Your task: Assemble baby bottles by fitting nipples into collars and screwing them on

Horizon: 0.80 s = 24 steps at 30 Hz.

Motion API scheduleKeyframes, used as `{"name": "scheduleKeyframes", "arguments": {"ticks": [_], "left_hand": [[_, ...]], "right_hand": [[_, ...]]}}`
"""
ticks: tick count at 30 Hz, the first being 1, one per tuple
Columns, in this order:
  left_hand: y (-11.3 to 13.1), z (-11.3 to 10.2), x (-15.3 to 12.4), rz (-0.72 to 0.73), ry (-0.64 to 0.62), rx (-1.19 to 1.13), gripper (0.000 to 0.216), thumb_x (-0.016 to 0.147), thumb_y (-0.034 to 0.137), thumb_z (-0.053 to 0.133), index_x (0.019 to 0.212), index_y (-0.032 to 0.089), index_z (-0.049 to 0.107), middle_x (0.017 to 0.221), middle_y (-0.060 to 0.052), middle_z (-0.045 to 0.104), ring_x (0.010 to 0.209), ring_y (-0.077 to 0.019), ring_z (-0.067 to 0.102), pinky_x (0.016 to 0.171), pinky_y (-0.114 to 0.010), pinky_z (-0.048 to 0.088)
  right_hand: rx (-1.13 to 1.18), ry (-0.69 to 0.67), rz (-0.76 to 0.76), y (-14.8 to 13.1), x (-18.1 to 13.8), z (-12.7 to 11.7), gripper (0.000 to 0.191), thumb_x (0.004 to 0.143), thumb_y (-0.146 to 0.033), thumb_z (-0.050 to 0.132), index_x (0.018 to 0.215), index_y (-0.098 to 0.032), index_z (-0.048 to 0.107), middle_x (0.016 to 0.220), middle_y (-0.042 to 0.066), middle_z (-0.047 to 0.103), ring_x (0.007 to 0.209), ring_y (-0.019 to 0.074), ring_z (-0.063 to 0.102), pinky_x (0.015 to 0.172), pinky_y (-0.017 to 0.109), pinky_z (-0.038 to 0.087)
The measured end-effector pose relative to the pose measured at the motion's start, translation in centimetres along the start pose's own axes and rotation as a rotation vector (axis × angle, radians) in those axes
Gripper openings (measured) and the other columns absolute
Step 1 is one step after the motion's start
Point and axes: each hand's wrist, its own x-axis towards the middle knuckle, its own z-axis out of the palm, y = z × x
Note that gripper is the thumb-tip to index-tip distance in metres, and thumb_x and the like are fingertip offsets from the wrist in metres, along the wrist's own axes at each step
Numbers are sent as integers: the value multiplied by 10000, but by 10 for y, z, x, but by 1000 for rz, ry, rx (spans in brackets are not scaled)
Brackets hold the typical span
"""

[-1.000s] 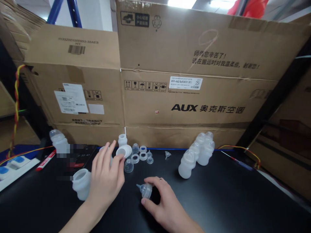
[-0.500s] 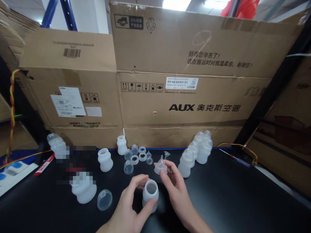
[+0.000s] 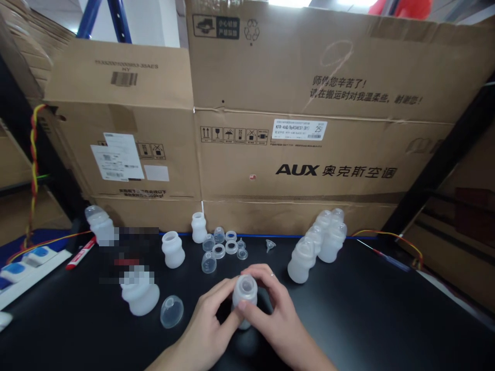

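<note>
A small milky-white baby bottle (image 3: 244, 320) stands between my hands near the front of the black table. My left hand (image 3: 212, 317) is wrapped round its left side, thumb against the front. My right hand (image 3: 276, 309) closes round the upper part from the right, fingers behind and thumb in front. On the bottle's mouth sits a translucent top piece (image 3: 246, 284), seen from above; its nipple is hard to make out. A clear dome cap (image 3: 171, 312) lies left of my left hand. Beyond my hands are loose collar rings (image 3: 218, 251), small domes (image 3: 209, 263) and a nipple (image 3: 269, 246).
Several capped bottles (image 3: 301, 260) cluster at the right. Open bottles (image 3: 173, 250) stand back left, with another bottle (image 3: 141, 299) partly pixelated. A red marker (image 3: 80, 253), a power strip (image 3: 34, 273) and a screwdriver (image 3: 392, 260) lie at the sides. A cardboard wall (image 3: 294, 154) closes the back.
My right hand has brought the clear nipple piece down and left onto the bottle's mouth, and now grips there. The camera view has shifted slightly, moving the surroundings rightward.
</note>
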Motion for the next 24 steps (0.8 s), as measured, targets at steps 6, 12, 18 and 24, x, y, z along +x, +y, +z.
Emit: {"name": "scheduleKeyframes", "arguments": {"ticks": [6, 12, 18, 24], "left_hand": [[14, -6, 5, -4, -77, -93, 292, 995, 405, 615, 1260, 323, 708, 1105, -30, 706, 1026, -210, 644, 956, -301, 511], [8, -8, 5, -26, -71, -101, 328, 989, 418, 623, 1297, 332, 694, 1259, -40, 686, 1171, -239, 611, 1103, -366, 458], [1, -10, 7, -8, 25, -54, 326, 994, 381, 626, 1314, 338, 677, 1198, -30, 708, 1058, -209, 643, 994, -327, 507], [-4, -5, 3, 5, 86, 38, 338, 947, 347, 698, 1284, 329, 692, 1122, -23, 715, 1011, -198, 671, 919, -297, 536]], "right_hand": [[108, -60, 31, -4, 4, -3, 318, 837, -332, 760, 1139, -252, 706, 1160, 50, 601, 1080, 223, 606, 984, 345, 478], [215, -199, 99, 9, -5, -5, 526, 934, -465, 692, 1426, -319, 578, 1482, 77, 514, 1406, 287, 456, 1211, 477, 321], [127, -36, 33, 18, -5, 6, 408, 982, -427, 633, 1379, -337, 603, 1549, 68, 423, 1461, 260, 399, 1240, 460, 285], [84, 28, 8, 7, 3, 2, 219, 855, -356, 760, 1030, -243, 693, 1132, 43, 592, 1056, 220, 605, 967, 356, 468]]}}
